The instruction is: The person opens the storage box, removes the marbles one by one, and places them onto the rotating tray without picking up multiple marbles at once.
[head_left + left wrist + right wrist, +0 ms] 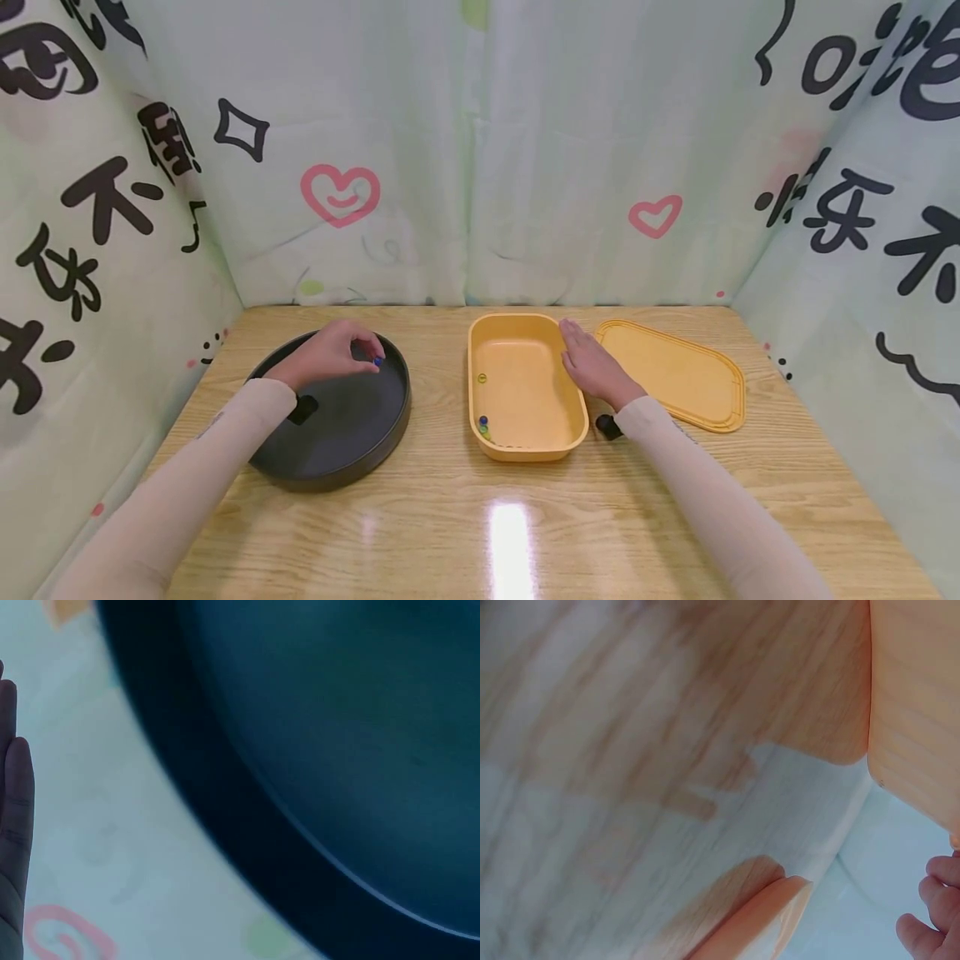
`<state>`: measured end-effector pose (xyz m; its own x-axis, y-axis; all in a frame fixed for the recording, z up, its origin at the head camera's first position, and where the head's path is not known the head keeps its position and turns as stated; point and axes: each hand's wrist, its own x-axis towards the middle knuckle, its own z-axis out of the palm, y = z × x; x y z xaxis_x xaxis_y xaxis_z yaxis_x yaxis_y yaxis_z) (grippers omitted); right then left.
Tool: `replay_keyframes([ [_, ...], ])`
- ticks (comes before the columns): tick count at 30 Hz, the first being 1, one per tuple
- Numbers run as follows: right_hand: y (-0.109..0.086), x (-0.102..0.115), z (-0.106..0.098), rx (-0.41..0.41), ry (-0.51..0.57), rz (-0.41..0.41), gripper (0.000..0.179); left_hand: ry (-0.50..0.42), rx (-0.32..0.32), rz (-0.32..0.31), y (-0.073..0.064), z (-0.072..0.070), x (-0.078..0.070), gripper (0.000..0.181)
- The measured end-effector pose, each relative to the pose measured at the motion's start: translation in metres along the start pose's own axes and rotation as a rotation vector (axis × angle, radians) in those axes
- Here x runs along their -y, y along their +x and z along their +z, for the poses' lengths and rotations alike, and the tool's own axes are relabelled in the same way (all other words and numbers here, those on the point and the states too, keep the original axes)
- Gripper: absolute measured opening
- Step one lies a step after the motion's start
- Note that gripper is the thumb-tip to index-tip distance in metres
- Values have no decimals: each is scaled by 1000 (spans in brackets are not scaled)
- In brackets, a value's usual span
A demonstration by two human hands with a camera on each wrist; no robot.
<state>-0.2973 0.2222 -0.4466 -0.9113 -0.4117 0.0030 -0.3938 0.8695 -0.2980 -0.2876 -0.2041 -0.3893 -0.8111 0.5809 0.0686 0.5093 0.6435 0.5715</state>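
Note:
Over the round black pan (337,433), my left hand (330,354) pinches a small blue marble (378,362) between thumb and fingertips. The left wrist view shows the pan's dark rim (225,817) close up, with part of the hand (15,817) at the left edge and the marble out of sight. My right hand (597,364) lies with straight fingers against the right rim of a yellow plastic box (525,454). Inside that box, along its left side, sit a yellowish marble (482,378), a blue marble (483,420) and a greenish marble (483,430).
A yellow lid (682,375) lies flat to the right of the box, partly behind my right hand. The wooden table (435,517) shows between pan and box and in front of them. A patterned curtain (465,167) encloses the back and sides.

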Motion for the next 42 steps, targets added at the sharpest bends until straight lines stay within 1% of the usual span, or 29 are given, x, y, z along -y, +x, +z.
replay_keyframes([
  [4,1,-2,1,-3,-2,3,57,-3,19,-35,3,3,18,11],
  [8,1,-3,0,-10,-6,3,57,27,51,-57,7,6,30,12],
  [13,2,-4,1,-22,0,0,57,49,84,-61,12,10,42,14],
  [16,3,-4,1,-18,1,5,57,58,101,-75,15,13,49,16],
  [18,3,-4,1,-11,0,7,57,71,116,-70,18,15,52,17],
  [22,2,-3,0,-3,5,9,57,97,141,-68,22,19,57,17],
  [27,1,-3,0,-6,4,6,57,99,156,-84,23,21,57,17],
  [33,2,-3,1,-13,2,-1,57,98,152,-108,23,24,59,17],
  [42,2,-3,2,-16,7,-6,56,64,139,-156,25,28,66,17],
])
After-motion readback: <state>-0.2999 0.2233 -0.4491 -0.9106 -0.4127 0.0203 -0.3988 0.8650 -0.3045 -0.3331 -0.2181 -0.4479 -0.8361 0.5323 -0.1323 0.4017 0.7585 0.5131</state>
